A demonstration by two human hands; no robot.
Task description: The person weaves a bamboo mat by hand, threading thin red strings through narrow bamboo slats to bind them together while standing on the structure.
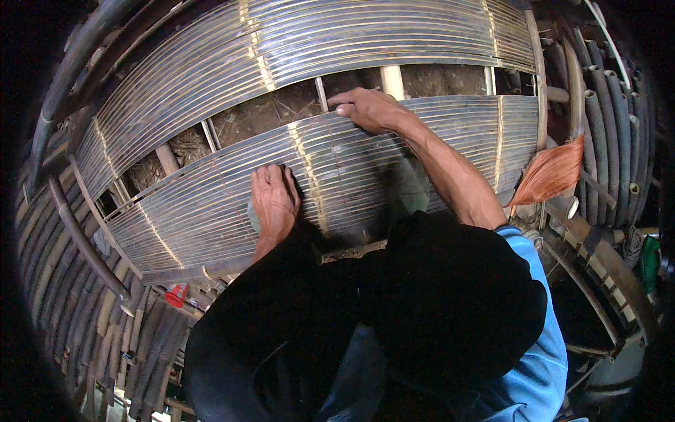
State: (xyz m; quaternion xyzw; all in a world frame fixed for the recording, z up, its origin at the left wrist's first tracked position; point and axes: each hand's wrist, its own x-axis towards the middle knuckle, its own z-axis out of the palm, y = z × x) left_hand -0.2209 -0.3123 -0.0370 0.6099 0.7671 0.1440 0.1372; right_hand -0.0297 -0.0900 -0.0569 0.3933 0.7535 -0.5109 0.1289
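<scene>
A wide panel of thin dark slats [394, 162], crossed by pale bound bands, lies before me. My right hand [373, 109] is at its far edge, reaching from the right. The thumb lies along that edge and the index finger is over the gap beyond it, so the hand closes on the panel's edge. My left hand [273, 200] rests on the near half of the panel, left of a pale band [306, 165]. Its fingers are bent and drawn together with the tips down at the slats; what they hold, if anything, is hidden.
Beyond a gap with crosspieces [392, 82] lies a second slatted panel [316, 35]. An orange-brown bundle of fibre strands [552, 172] hangs at the right end. Bamboo poles [608, 133] stand at right, more poles [56, 274] at left. A red object [176, 295] sits near the lower left.
</scene>
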